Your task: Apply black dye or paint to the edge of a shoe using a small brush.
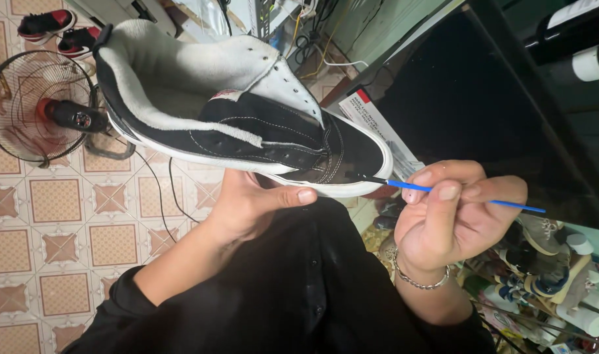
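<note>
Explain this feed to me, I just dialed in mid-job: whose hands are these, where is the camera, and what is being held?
There is one picture, from a camera on the person's head, looking down. No machine: two bare hands. The left hand holds a black-and-white high-top shoe from underneath, tilted in the air. The right hand, with a bracelet on the wrist, pinches a thin blue brush whose dark tip touches the shoe's toe side. Below is a tiled floor with a floor fan and another pair of shoes.
</note>
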